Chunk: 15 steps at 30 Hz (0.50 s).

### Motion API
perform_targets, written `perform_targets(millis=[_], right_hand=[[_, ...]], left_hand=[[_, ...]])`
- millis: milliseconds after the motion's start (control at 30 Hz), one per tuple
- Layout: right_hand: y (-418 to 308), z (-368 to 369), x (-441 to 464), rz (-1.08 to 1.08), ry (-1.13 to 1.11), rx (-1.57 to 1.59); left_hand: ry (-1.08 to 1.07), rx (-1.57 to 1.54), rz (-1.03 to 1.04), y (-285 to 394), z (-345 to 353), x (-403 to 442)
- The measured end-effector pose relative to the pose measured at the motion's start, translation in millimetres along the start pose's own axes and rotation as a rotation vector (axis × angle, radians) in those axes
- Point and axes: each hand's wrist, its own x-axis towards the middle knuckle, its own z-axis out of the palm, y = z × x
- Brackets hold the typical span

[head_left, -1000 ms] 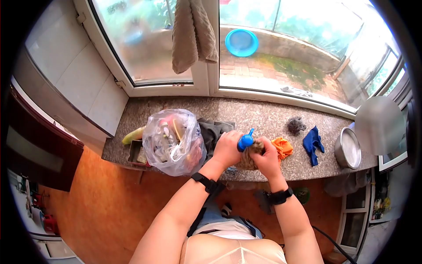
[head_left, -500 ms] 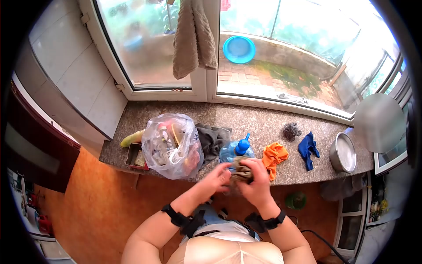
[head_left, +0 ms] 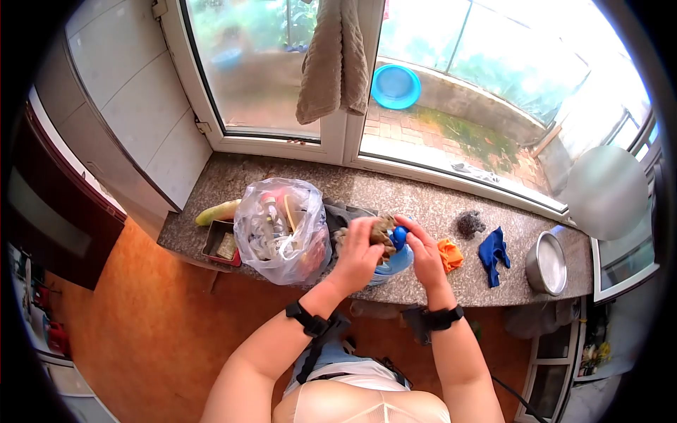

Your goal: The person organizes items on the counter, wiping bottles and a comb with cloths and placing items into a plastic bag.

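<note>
My left hand (head_left: pixel 358 257) is closed on a crumpled brown cloth (head_left: pixel 381 231), bunched against the top of a clear blue plastic bottle (head_left: pixel 396 266). My right hand (head_left: pixel 427 262) curls around the bottle's right side near its blue cap (head_left: pixel 400 237). The bottle stands at the front of the counter, its lower part partly covered by my hands. Just right of my right hand lies an orange cloth (head_left: pixel 450 255). Behind my left hand, a dark grey cloth (head_left: pixel 344 213) is spread on the counter.
On the granite counter (head_left: pixel 423 197), a filled plastic bag (head_left: pixel 278 229), a small open box (head_left: pixel 223 243) and a long pale-green vegetable (head_left: pixel 217 212) sit left. A dark scrubber (head_left: pixel 470 224), a blue cloth (head_left: pixel 495 256) and a metal bowl (head_left: pixel 549 263) are right.
The brown cloth has moved from in front of the bottle up to its top. My right hand has gone from the cloth to the bottle. The view has shifted slightly.
</note>
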Motion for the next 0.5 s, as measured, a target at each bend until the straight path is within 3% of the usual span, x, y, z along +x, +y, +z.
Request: perform_targets(millis=[67, 167, 267, 333, 500], right_hand=[[8.2, 3.2, -3.2, -0.034, -0.014, 0.024], [2.2, 16.0, -8.4, -0.066, 0.030, 0.210], [5.1, 16.9, -9.3, -0.150, 0.024, 0.142], [-4.1, 17.4, -11.5, -0.141, -0.006, 0.134], [-6.4, 17.8, -10.3, -0.111, -0.034, 0.131]], left_hand=[[-0.158, 0.045, 0.084, -5.0, -1.4, 0.2], [-0.178, 0.084, 0.059, -6.7, -1.2, 1.8], [-0.215, 0.251, 0.015, 1.0, 0.4, 12.9], [-0.316, 0.387, -0.150, 10.2, 0.9, 26.5], [-0.382, 0.259, -0.100, -4.1, 2.2, 50.0]])
